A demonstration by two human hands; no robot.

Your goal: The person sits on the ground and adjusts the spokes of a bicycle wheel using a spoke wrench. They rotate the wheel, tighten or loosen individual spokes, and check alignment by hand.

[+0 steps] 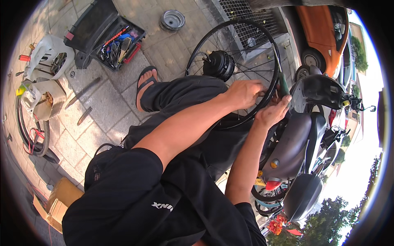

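A spoked wheel with a black rim (196, 48) leans upright in front of me, its lower part by my legs. At its middle sits a black hub motor (219, 65). My left hand (245, 94) is closed at the inner side of the rim, its curled fingertips partly hidden there. On the rim's outer side, my right hand (271, 111) is closed around a screwdriver (283, 85) with a green handle. Its metal shaft points up along the rim. The tip of the shaft is hard to make out.
An open black toolbox (141, 35) with loose tools lies at the far left, near a metal drum (172, 20). White cut-open containers (61, 49) and a tyre (43, 141) are further left. A grey scooter (293, 137) stands close on my right; an orange car (322, 30) is beyond.
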